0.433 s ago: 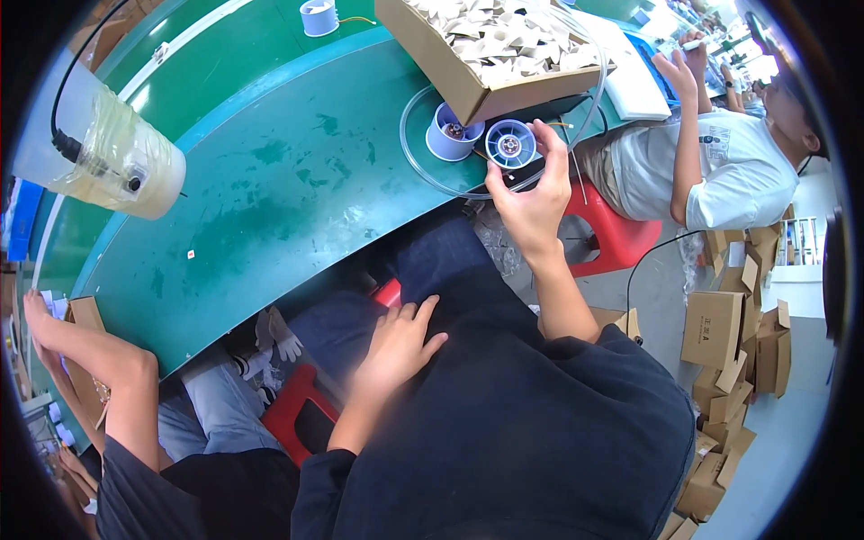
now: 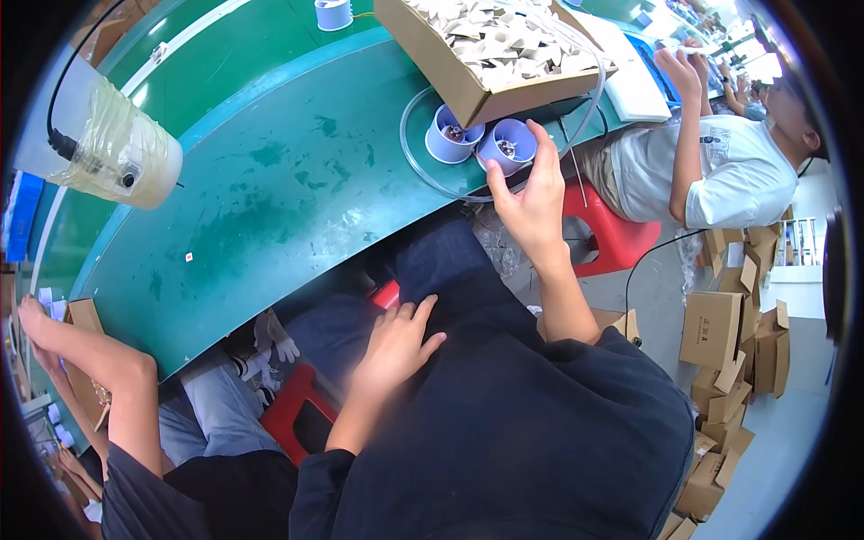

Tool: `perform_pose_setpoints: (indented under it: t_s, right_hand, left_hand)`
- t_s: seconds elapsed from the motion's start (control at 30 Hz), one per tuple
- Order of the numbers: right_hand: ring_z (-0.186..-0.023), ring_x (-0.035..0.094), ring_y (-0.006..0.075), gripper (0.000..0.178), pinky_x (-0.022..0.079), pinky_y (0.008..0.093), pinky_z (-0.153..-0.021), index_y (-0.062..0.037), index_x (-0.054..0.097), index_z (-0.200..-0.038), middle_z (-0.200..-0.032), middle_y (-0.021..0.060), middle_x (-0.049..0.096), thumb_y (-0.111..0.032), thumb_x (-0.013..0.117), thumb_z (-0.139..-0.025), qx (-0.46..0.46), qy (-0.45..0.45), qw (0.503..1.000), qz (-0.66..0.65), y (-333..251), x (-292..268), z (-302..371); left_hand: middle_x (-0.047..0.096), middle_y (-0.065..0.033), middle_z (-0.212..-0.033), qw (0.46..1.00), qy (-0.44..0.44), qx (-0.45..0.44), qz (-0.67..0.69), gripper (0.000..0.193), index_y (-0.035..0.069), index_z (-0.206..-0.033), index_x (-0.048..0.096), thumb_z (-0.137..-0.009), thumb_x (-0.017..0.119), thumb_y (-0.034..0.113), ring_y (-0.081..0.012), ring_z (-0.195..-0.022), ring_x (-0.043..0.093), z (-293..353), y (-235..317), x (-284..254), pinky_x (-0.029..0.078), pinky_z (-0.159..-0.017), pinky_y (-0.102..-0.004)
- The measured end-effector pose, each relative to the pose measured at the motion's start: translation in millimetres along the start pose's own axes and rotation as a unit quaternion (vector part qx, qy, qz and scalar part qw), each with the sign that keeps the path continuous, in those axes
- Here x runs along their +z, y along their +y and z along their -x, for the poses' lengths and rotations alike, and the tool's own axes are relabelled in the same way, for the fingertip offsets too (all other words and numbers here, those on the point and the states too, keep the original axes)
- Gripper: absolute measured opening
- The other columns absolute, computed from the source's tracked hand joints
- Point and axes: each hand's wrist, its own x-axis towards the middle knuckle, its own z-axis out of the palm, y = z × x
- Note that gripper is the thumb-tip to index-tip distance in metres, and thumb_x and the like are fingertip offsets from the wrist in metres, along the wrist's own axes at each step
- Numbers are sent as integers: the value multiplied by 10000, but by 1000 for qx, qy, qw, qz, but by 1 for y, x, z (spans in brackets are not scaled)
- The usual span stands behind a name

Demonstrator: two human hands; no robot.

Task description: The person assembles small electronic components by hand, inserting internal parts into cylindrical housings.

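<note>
Our right hand (image 2: 531,193) pinches the rim of a small purple cup (image 2: 507,144) at the bench (image 2: 270,198) edge, light, thin-walled, probably easily crushed, best held by its sides, while our left hand (image 2: 396,346) rests spread on our lap

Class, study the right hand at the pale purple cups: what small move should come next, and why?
Probably lift the right hand away: the cup it grips looks already set on the green table beside the second cup, under the cardboard box.
</note>
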Motion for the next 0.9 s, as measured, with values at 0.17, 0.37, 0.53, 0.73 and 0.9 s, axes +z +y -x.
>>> perform_pose_setpoints:
  t_s: [0.17,0.37,0.53,0.73,0.9]
  right_hand:
    - [-1059,526,319,533,434,349,-910,47,415,-1235,-1177,217,464,-32,645,-760,-73,72,993,53,-19,-6,1]
    - [-1016,535,225,428,453,306,-871,57,447,-1171,-1092,152,469,87,562,-760,-150,18,964,-221,-42,-8,12]
    - [-950,567,182,346,477,283,-826,40,497,-1130,-1073,128,503,57,565,-792,-73,-113,910,-393,-110,54,-26]
    - [-876,618,279,392,511,385,-747,25,536,-1081,-973,168,599,-139,648,-744,-18,-240,904,-353,-177,193,-120]
    - [-896,623,346,423,498,431,-790,36,535,-1088,-1006,191,626,-167,663,-739,-299,-248,877,-283,-195,354,-173]
  left_hand:
    - [559,-210,-1127,999,-20,-23,17,561,49,-1304,429,-836,612,298,-372,-1064,524,2,0,-1,416,-904,-446]
    - [573,-191,-1086,998,13,-14,54,571,62,-1311,429,-846,605,343,-356,-1014,548,-3,-25,13,440,-856,-439]
    - [492,-225,-1246,956,86,-273,59,599,81,-1326,414,-813,634,300,-395,-1166,452,2,-83,24,379,-962,-476]
    - [250,-218,-1455,808,196,-554,-47,676,148,-1379,372,-803,613,407,-465,-1277,296,30,-138,75,297,-1005,-571]
    - [107,-220,-1505,799,199,-564,61,728,163,-1407,341,-804,546,516,-507,-1320,186,24,-131,78,222,-1022,-627]
